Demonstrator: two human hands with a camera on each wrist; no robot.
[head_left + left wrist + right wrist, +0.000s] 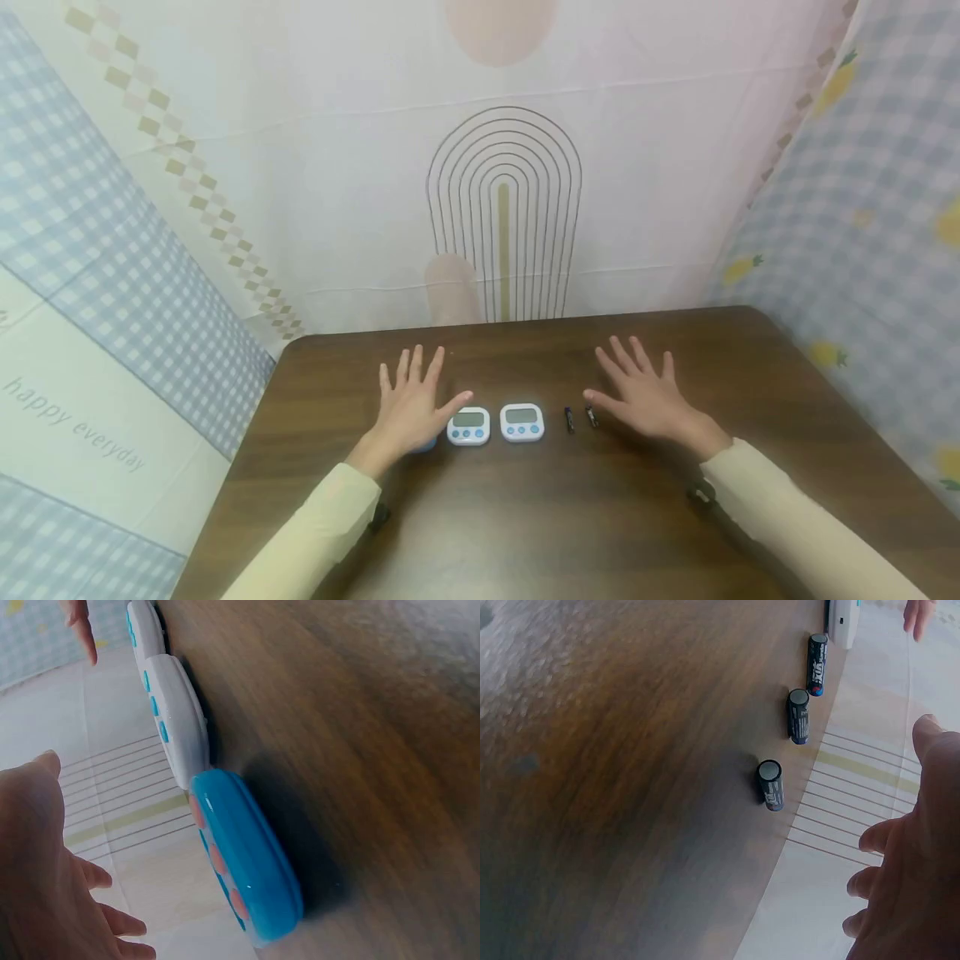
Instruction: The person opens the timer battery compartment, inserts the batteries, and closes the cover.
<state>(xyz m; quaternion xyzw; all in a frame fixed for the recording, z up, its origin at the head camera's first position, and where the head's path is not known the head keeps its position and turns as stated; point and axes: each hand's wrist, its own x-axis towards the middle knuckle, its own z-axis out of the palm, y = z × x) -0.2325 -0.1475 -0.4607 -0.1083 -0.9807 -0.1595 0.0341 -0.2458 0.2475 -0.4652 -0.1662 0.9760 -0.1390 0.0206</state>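
Note:
Fingers spread, my left hand (405,410) hovers over a blue digital timer (251,859) with pink buttons, mostly hidden beneath it in the head view. Its thumb overlaps the corner of a white timer (468,422) with blue buttons. A second white timer (522,423) lies just to the right. My right hand (648,402), also spread and holding nothing, is above the table's right half. By its thumb are two small dark batteries (570,419). The right wrist view shows a third battery (771,786), which the right hand hides in the head view.
Everything lies in a row across a dark brown wooden table (480,508). Behind it hangs a pale cloth (360,208) with an arch pattern. Blue checked cloths hang at the left (112,192) and right (877,275).

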